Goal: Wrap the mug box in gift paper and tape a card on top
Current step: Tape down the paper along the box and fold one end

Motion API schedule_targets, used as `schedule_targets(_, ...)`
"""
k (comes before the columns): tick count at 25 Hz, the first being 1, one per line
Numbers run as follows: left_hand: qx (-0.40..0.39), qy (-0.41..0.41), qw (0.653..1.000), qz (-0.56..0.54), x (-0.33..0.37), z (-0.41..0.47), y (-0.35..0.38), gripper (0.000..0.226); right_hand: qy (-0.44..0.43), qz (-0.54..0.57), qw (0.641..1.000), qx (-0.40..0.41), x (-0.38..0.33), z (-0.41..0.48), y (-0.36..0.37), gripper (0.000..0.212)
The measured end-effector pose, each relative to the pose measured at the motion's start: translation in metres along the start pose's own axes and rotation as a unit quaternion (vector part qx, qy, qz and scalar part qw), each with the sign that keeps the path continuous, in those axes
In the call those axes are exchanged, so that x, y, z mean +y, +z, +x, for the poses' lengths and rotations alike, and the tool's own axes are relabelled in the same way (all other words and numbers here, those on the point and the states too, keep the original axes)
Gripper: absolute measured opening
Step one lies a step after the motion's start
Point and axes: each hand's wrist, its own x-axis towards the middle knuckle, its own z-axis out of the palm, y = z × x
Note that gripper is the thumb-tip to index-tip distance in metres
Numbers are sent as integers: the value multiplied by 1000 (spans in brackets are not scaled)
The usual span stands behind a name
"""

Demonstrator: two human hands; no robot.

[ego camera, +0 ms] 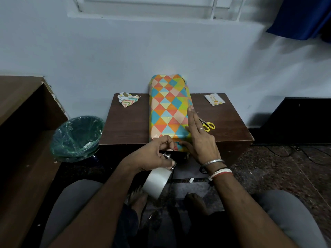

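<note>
While our right hand (200,140) lies flat, fingers spread, on the wrapped box (168,108), our left hand (157,154) fingers pinch tape from the roll (157,181) at its near end, card (214,99) on the table (125,122).

We see a small brown table (125,122) pushed up against the wall. A long box in bright triangle paper (168,108) lies down the middle of it, and its near end sticks out past the table's front edge. Left of the box, by the wall, sits a little pile of crumpled paper scraps (129,100). Right of the box, by the wall, lies a small card (214,99). Yellow scissors (207,125) lie just right of the box, nearer to us
</note>
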Motion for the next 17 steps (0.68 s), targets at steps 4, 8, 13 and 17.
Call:
schedule_targets(4,10,-8,1000,-14,-6,4,3,39,-16,22,1000,-16,6,2,-8,116)
schedule_targets(8,18,-6,1000,-1,-9,-2,-7,40,-17,35,999,-18,9,1,-8,112)
schedule_targets(13,38,-29,999,-16,-12,-9,-14,42,-18,29,999,-15,10,2,-6,115)
schedule_targets(17,45,-29,998,-24,-13,-9,-14,41,-14,33,999,-14,9,1,-6,111)
